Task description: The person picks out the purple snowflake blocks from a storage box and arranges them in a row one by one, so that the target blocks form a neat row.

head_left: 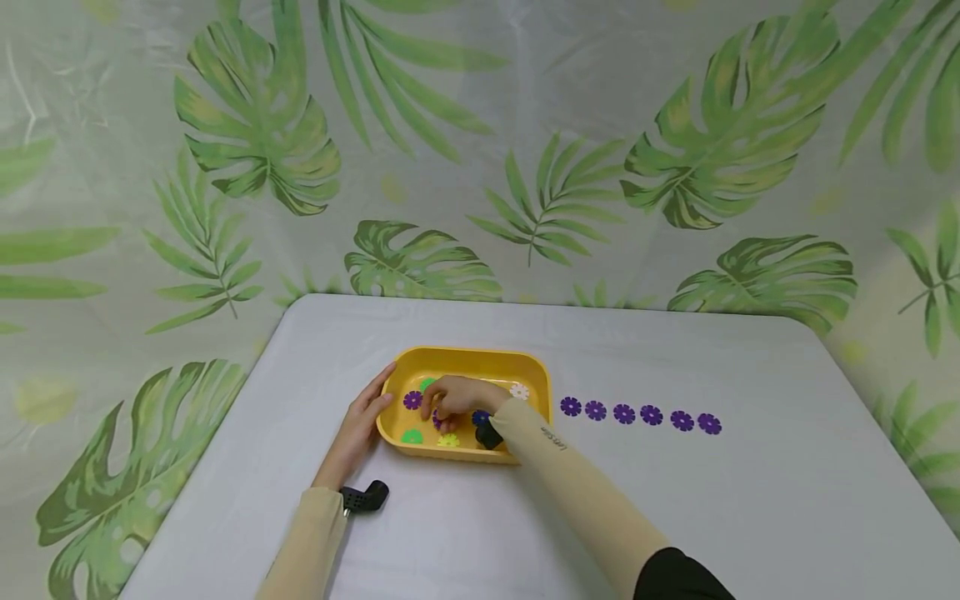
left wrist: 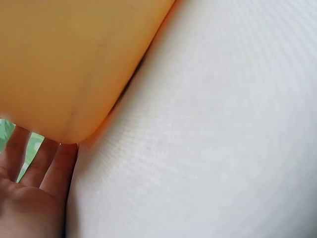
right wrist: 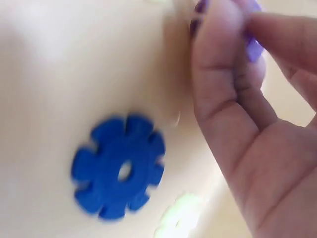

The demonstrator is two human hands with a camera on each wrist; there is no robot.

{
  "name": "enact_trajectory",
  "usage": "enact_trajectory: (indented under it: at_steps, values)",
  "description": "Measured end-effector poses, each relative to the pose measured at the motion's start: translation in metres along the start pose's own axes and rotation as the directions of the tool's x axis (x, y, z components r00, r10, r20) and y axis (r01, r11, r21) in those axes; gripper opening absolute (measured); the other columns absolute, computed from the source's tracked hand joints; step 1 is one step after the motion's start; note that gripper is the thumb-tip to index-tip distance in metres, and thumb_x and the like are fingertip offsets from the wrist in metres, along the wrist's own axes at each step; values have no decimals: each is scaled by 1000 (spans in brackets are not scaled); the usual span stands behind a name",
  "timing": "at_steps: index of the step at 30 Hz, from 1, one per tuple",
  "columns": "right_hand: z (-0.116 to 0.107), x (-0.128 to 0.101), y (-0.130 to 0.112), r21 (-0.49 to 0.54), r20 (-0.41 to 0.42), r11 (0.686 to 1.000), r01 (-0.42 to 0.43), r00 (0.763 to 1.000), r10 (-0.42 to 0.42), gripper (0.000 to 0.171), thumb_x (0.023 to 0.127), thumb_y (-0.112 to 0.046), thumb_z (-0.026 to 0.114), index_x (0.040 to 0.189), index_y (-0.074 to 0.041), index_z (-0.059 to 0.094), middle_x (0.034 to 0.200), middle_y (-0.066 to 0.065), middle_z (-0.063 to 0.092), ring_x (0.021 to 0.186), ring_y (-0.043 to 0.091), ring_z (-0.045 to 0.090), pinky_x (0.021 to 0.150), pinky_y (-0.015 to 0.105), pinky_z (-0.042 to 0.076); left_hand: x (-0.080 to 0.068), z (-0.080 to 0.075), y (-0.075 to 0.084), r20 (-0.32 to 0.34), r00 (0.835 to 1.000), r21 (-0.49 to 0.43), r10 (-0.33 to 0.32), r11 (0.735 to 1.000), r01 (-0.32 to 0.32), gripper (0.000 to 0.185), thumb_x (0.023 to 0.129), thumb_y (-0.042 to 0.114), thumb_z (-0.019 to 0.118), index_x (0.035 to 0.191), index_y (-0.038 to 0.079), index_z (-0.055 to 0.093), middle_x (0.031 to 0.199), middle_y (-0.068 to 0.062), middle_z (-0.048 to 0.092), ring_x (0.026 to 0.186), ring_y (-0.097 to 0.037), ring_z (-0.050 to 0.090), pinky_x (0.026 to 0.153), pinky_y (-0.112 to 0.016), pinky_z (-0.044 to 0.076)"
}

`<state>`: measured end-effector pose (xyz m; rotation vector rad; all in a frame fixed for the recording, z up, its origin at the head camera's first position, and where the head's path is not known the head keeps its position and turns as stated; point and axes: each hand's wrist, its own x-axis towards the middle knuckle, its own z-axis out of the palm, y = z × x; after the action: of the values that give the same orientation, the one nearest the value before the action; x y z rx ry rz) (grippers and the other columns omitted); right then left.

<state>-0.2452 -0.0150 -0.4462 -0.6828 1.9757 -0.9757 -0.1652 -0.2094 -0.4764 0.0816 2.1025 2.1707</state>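
My left hand [head_left: 362,423] rests against the left end of a yellow plastic tray [head_left: 480,363]. In the left wrist view its fingers [left wrist: 58,171] lie nearly straight along the tray's outer wall. My right hand [head_left: 463,395] reaches inside the tray. Its thumb and fingers pinch a purple notched plastic disc [right wrist: 255,48], partly hidden behind the fingertips. Below that hand in the right wrist view lies a blue notched disc [right wrist: 101,171], flat on the tray floor. Another purple disc [head_left: 412,400] lies to the left of the right hand.
Green discs [head_left: 412,437], a yellow disc [head_left: 448,440] and a white disc [head_left: 519,391] are also in the tray. Right of it, several purple discs [head_left: 624,413] form a row on the white table [head_left: 750,500]. A leaf-patterned cloth [head_left: 555,200] hangs behind.
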Motion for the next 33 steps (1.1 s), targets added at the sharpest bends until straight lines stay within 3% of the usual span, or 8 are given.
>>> enact_trajectory:
  at_steps: [5, 13, 19, 24, 33]
  values:
    - [-15, -10, 10, 61, -30, 998, 27, 999, -25, 21, 92, 5, 49, 108, 5, 63, 67, 7, 53, 51, 13, 45, 47, 22, 39, 1, 0, -2, 0, 1000, -6, 6, 1000, -6, 49, 103, 13, 40, 151, 14, 30, 157, -3, 18, 143, -21, 15, 115, -36, 17]
    - [-46, -47, 15, 165, -37, 980, 112, 994, -107, 24, 93, 1, 48, 112, 10, 59, 74, 6, 57, 57, 14, 51, 56, 26, 48, 10, -6, -23, -19, 1000, -17, 17, 1000, -17, 47, 103, 20, 43, 150, 23, 35, 155, 5, 23, 142, -14, 17, 115, -31, 18]
    - [-70, -86, 30, 138, -125, 976, 170, 980, -153, 25, 93, -3, 50, 113, 8, 60, 85, 8, 61, 64, 18, 52, 61, 29, 51, 11, -6, -27, -19, 999, -8, 41, 999, -41, 48, 103, 22, 44, 150, 22, 35, 156, 3, 23, 142, -16, 20, 113, -30, 22]
    - [-90, -123, 54, 118, -219, 982, 149, 968, -120, 29, 94, -10, 51, 117, 8, 57, 93, 10, 61, 69, 19, 53, 63, 30, 53, 11, -6, -27, -15, 999, -17, 43, 999, -44, 48, 103, 21, 44, 150, 21, 35, 156, 2, 23, 141, -17, 21, 110, -25, 25]
    - [-118, -197, 122, 182, -373, 976, 118, 927, -43, 28, 99, -11, 49, 117, 10, 52, 87, 13, 54, 66, 17, 53, 63, 32, 53, 9, -7, -26, -8, 999, -1, 38, 999, -38, 48, 103, 23, 44, 150, 23, 34, 156, 4, 22, 141, -15, 20, 110, -24, 25]
